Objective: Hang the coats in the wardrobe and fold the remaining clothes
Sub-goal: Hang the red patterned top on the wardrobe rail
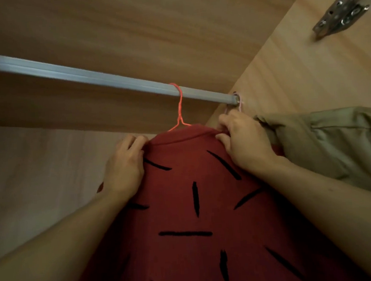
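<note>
Hanging from the grey rail (101, 77) on an orange wire hanger (179, 110), the red coat (184, 206) with black dashes fills the near centre. Left hand (122, 166) and right hand (244, 142) both pinch its collar.

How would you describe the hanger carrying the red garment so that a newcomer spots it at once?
Find the grey rail crossing the wooden wardrobe. Near its right end a thin wire hanger hooks over it, just above the red garment with black dashes that both hands hold by the shoulders. It is bright orange-pink, unlike the pale hook at the rail's end above the olive garment.
</note>
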{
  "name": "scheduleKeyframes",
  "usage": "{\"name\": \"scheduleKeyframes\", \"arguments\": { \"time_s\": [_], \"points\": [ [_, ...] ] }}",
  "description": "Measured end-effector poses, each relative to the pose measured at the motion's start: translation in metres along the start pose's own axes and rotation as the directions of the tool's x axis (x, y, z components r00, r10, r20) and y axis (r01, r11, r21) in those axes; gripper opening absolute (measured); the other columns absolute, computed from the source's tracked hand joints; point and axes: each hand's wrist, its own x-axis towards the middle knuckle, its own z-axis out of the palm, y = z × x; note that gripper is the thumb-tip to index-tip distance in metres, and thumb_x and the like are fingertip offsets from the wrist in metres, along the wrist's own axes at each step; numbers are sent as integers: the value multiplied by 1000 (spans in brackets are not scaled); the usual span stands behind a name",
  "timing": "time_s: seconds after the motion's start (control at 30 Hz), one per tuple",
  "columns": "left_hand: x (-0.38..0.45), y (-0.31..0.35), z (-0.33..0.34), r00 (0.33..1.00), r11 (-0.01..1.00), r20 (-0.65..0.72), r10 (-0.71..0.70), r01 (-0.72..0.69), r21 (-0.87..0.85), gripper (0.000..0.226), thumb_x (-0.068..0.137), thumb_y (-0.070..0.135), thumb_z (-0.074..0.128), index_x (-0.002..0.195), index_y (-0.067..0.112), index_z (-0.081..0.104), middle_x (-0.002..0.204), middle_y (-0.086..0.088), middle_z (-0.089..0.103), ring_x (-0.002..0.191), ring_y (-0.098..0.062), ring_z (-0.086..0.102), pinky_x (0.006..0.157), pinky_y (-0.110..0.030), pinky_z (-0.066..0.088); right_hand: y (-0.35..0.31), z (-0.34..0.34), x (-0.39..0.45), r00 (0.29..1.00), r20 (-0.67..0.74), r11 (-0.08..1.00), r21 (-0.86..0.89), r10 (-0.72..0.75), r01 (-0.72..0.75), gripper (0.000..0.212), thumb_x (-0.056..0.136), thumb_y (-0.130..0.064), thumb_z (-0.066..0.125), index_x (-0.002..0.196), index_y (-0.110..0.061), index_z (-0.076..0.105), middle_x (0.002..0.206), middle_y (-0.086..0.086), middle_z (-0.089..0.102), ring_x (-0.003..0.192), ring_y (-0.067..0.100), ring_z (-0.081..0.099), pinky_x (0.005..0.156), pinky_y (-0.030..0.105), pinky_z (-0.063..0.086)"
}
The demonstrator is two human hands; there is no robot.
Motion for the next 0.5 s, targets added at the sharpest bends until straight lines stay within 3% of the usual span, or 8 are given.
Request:
{"name": "scheduleKeyframes", "arguments": {
  "time_s": [0.2,0.37,0.5],
  "points": [
    [-16,34,22,979,984,-137,-148,132,-122,23,90,2,56,112,8,61,103,-12,60,94,-34,56,82,-45,47,3,-38,-1,1000,14,998,-61,8,-7,8,85,-17,71,89,-16,64,105,10,66,99,31,61,83,42,49],
    [-37,49,36,979,962,-69,-190,171,-211,38,96,17,58,134,13,55,124,-11,60,113,-30,53,98,-41,41,-6,-68,16,992,126,971,-240,26,5,11,91,-19,62,100,-12,62,106,12,66,100,34,61,84,44,51],
    [-40,45,35,972,951,-35,-233,220,-218,44,96,19,58,138,18,48,128,-14,58,112,-38,53,97,-45,40,-26,-68,22,979,204,929,-355,-26,99,12,94,-14,55,105,-11,57,112,15,63,102,36,59,82,45,51]
  ]
}}
